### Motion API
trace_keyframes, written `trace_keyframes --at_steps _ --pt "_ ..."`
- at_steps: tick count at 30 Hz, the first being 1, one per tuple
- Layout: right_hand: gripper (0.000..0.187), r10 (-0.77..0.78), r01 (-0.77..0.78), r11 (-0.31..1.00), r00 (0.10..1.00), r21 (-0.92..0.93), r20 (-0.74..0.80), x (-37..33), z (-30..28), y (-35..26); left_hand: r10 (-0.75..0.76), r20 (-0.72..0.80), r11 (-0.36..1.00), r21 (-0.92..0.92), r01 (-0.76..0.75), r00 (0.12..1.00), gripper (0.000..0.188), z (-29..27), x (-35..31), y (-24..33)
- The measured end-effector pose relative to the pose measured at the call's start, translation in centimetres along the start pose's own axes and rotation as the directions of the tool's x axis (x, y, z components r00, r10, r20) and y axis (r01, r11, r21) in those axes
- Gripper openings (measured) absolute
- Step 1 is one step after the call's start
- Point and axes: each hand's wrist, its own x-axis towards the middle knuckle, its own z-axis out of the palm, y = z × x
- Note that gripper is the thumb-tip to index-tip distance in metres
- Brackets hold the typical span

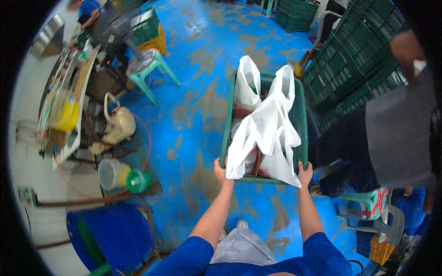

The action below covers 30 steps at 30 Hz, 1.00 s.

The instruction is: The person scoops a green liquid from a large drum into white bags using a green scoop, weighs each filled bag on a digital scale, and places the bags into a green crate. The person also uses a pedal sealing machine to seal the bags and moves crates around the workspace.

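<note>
A dark green plastic crate [301, 115] is held out in front of me above the blue floor. Inside it stand white plastic bags [264, 124] with their handles sticking up; reddish-brown contents show between them, too covered to name. My left hand [223, 172] grips the crate's near left corner, fingers wrapped around the rim. At the near right corner my right hand [304, 174] is closed on the rim in the same way. The fingertips of both hands are partly hidden by the crate.
Stacked green crates [340, 64] and a person in a grey top [400, 138] are close on the right. On the left are a green stool [147, 69], a beige watering can [120, 124], a green-lidded container [138, 181] and a blue chair [113, 239]. Another person [90, 11] works far left.
</note>
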Motion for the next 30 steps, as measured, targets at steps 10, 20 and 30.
trace_keyframes --at_steps 10,20,30 --pt "0.039 0.14 -0.136 0.99 0.983 0.038 -0.121 25.0 18.9 -19.7 0.055 0.141 0.998 0.005 -0.057 0.988 0.044 22.3 31.4 15.8" --pt "0.04 0.229 -0.225 0.973 0.952 0.045 -0.202 51.4 37.2 -40.6 0.116 0.164 0.98 -0.177 -0.087 0.98 0.033 47.3 65.0 27.5" --pt "0.082 0.186 -0.185 0.981 0.982 0.059 -0.015 83.8 54.5 -58.6 0.617 0.135 0.787 -0.101 -0.608 0.776 0.057 74.4 94.8 55.3"
